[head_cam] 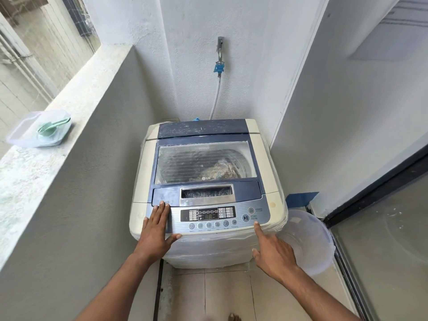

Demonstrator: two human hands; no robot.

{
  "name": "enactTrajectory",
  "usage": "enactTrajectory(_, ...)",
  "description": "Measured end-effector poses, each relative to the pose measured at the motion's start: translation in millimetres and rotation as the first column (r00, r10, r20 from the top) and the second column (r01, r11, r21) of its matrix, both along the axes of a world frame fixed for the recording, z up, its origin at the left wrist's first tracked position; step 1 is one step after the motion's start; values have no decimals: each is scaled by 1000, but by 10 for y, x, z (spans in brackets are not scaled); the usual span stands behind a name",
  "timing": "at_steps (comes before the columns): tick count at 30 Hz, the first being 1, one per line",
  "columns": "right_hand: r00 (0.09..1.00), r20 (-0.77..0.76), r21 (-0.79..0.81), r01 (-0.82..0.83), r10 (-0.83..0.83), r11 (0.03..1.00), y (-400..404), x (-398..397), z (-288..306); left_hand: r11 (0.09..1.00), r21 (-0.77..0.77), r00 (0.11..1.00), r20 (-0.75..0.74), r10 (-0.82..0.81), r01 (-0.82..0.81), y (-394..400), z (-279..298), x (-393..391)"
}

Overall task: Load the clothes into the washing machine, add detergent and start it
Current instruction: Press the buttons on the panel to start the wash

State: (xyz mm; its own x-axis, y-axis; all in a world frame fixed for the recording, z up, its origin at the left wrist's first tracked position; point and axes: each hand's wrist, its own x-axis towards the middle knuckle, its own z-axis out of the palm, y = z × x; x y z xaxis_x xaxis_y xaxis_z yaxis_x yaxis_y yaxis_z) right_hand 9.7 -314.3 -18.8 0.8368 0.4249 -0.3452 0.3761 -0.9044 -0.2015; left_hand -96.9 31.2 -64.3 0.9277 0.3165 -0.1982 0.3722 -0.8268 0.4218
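Observation:
A cream and blue top-loading washing machine (268,181) stands in the corner with its clear lid (205,162) down. Clothes (222,170) show through the lid inside the drum. The control panel (208,216) has a lit display. My left hand (156,228) rests flat on the panel's left end, fingers straight. My right hand (273,253) hovers at the machine's front right corner, its forefinger stretched up just below the start/pause button (245,218). A clear detergent tub (38,129) with a green scoop (52,128) in it sits on the ledge at left.
A tap (220,48) with a hose runs down the back wall behind the machine. A clear plastic basin (308,242) leans on the floor at the machine's right. Glass door frame (370,205) at right, parapet wall (76,181) at left, tiled floor (220,295) below.

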Motion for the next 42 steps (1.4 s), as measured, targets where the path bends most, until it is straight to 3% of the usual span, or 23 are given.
enactTrajectory(13,986,165,84,25,-39,996,173,-131,-318,1000,15,997,82,-11,10,73,-172,-57)
enactTrajectory(23,947,231,379,123,-222,917,60,-152,-679,999,-21,990,129,50,-47,65,-226,-70)
enactTrajectory(33,946,88,573,207,-311,793,199,-213,-808,997,-44,981,176,77,-71,37,-298,-85)
enactTrajectory(42,951,-63,544,287,-303,789,290,-259,-627,997,-41,979,195,67,-60,48,-306,-86)
